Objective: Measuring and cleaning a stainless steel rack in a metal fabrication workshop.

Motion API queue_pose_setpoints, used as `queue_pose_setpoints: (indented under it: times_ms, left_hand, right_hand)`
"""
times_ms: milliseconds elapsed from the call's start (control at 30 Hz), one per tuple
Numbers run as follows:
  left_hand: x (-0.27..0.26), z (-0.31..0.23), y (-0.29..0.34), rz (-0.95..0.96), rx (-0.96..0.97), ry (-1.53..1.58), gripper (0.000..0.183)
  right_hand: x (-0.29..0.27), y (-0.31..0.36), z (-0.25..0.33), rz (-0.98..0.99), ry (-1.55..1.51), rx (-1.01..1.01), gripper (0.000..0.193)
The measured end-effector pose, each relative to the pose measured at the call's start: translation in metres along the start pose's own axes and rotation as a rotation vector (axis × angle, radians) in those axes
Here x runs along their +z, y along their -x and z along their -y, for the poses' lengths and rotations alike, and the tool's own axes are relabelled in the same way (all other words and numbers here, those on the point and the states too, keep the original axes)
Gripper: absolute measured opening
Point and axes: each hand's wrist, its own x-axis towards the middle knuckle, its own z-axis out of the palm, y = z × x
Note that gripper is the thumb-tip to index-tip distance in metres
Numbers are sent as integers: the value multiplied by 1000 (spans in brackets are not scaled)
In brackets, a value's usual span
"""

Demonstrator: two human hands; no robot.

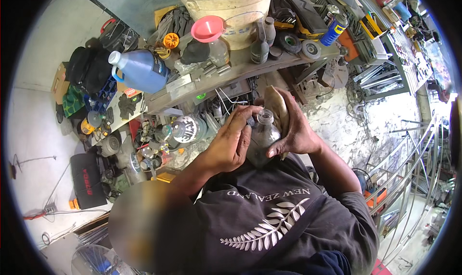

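Note:
A clear, grimy bottle (260, 145) with an uncapped neck stands roughly upright in front of my chest. My left hand (236, 136) grips it from the left, its fingers curled near the neck. With the thumb across the bottle's front, my right hand (299, 128) holds the other side. A tan piece of cloth or leather (275, 106) is pressed between my right palm and the bottle. Its lower part is hidden by the hand, and I cannot make out whether anything is inside the bottle.
Across the bench (192, 89) stand a blue jug (140, 71), a pink funnel (208, 28) on a clear container, a large cream bucket (231, 10) and a blue spray can (334, 30). A gas cylinder (185, 129) is at the left. Metal frames (409, 178) fill the right.

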Motion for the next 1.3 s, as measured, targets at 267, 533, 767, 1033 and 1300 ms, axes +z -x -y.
queue_pose_setpoints:
  times_ms: [267,533,767,1033,1300]
  left_hand:
    - [-4,15,10,-469,-277,404,24]
    - [-5,29,-23,-388,130,257,25]
    - [-42,-8,-31,-30,-50,98,31]
    - [-81,-18,-61,247,14,-151,33]
    - [-88,-2,-58,340,18,49,27]
  right_hand:
    - [5,2,11,-2,303,9,140]
    - [13,-3,14,7,324,8,138]
    - [17,-4,10,3,288,-4,140]
    - [25,-8,24,23,354,86,135]
    - [25,-7,12,16,289,69,132]
